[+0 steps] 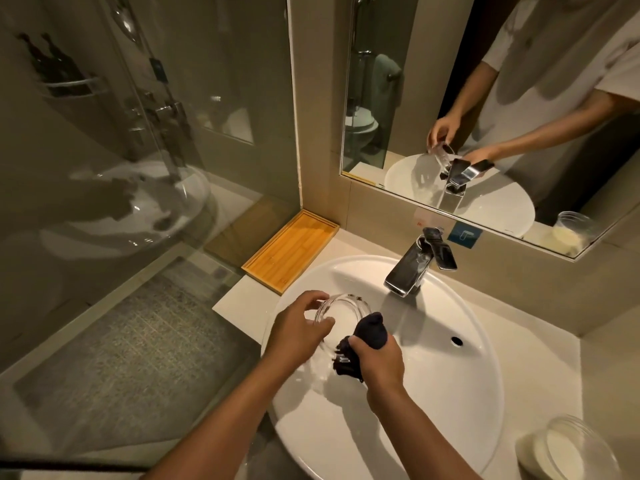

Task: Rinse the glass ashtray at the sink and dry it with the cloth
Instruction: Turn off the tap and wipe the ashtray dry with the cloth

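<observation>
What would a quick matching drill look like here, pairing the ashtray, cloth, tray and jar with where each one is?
Things:
1. glass ashtray
2. dark cloth
3. bamboo tray
4. clear jar

Places:
A. on the counter, right of the basin
B. bunched in the right hand
C. in the corner, left of the faucet
D. held by the left hand over the basin

Pairs: 1-D, 2-B, 3-C, 4-A

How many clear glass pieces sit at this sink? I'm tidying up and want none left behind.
2, not counting mirror reflections. The clear round glass ashtray is held over the white oval basin in the left hand; a clear jar stands on the counter at lower right. Others may be hidden.
</observation>
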